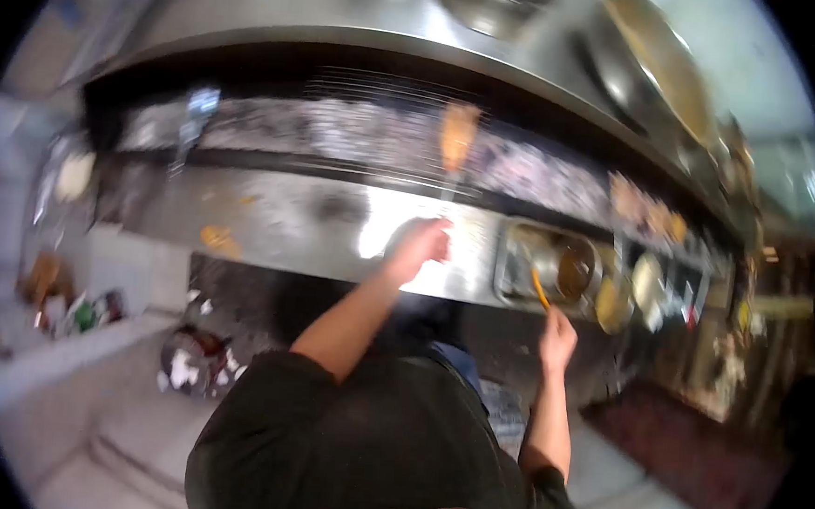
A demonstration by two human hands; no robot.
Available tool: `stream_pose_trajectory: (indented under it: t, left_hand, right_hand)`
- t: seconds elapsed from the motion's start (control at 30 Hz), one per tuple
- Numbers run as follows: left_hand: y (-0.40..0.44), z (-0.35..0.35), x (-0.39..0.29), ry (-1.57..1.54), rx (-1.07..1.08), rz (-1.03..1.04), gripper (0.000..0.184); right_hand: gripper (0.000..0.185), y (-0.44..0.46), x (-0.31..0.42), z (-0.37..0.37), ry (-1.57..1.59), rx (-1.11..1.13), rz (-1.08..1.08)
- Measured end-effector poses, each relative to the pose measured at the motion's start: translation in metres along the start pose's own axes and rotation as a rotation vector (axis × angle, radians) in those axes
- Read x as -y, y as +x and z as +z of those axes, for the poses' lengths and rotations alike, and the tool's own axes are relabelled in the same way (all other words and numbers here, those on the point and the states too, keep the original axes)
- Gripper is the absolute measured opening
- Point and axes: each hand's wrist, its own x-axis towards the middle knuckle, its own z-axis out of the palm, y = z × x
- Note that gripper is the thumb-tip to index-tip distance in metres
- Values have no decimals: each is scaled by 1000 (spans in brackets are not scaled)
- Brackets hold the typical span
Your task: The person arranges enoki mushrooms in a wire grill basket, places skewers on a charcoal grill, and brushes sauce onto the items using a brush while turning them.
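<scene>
Right hand (559, 340) is gripping the near end of an orange-handled tool (540, 286), fingers bunched tight around it. Left hand (420, 248) is sitting half curled over the steel counter (280, 205), right at the near end of a pale stick (450, 184). Blur is hiding the fingertips, so I honestly can't tell if they're pinching it.

The tool is pointing away from the fist into a metal tray (500, 274), beside a round pot (574, 269) with something brown inside. I'm guessing it's being light and stiff, maybe slick if that brown stuff is getting on it, so I'd be holding it where the hand is, up at the dry end. Looks-wise it's showing a thin, bright orange shaft; its far tip is getting lost in the tray.

The stick is carrying a flat orange-brown piece (458, 138), wider at the far end, and that's lying over the grill (371, 89). It's probably being soft and hot, maybe tearing easily, so I'd be grabbing only the bare stick.

Further out, smaller browned pieces (648, 209) are lining the right end, orange scraps (219, 238) are lying on the counter's left, and a big pan (662, 65) is leaning beyond.
</scene>
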Motion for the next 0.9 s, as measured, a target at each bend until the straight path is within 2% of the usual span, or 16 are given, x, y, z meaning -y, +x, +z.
stream_pose_trajectory:
  t: [0.07, 0.17, 0.2, 0.27, 0.33, 0.37, 0.4, 0.47, 0.53, 0.6, 0.63, 0.67, 0.73, 0.8, 0.9]
  left_hand:
    - [-5, 1, 2, 18, -7, 4, 41]
    - [-6, -7, 15, 57, -29, 9, 48]
    - [-16, -2, 14, 116, -93, 7, 46]
    - [-40, 4, 10, 240, -199, -13, 42]
    - [-51, -26, 34, 857, -100, 75, 38]
    - [-70, -15, 27, 512, -128, -94, 38]
    - [-91, -11, 26, 484, -106, -30, 40]
    - [-118, -9, 33, 425, -240, 8, 35]
    - [-146, -24, 35, 444, -267, 70, 37]
    - [-172, -38, 34, 473, -473, 90, 35]
    - [-179, -47, 30, 521, -512, 151, 35]
    - [-189, -58, 26, 577, -525, 196, 34]
    - [-213, -71, 20, 620, -645, 202, 34]
    - [-226, -93, 9, 665, -738, 212, 33]
    - [-253, -149, -3, 710, -873, 185, 33]
  right_hand:
    - [32, 17, -48, 29, -25, -86, -140]
    - [32, 22, -41, 40, -205, -52, -173]
    - [35, 32, -66, 48, -255, -25, -260]
    - [41, 37, -83, 56, -331, 125, -259]
    - [49, 31, -94, 58, -311, 164, -193]
    - [50, 28, -90, 52, -299, 191, -164]
    - [52, 25, -87, 46, -283, 218, -138]
    - [53, 27, -98, 42, -241, 182, -108]
    - [54, 23, -79, 26, -221, 259, 25]
    - [48, 35, -121, 46, -147, 190, -123]
    - [44, 46, -126, 48, 114, 290, -111]
    - [43, 46, -131, 43, -181, 168, -236]
    - [49, 36, -129, 31, -131, -30, -445]
    - [53, 23, -96, 18, -122, -37, -477]
    - [53, -4, -16, 28, -122, -99, -721]
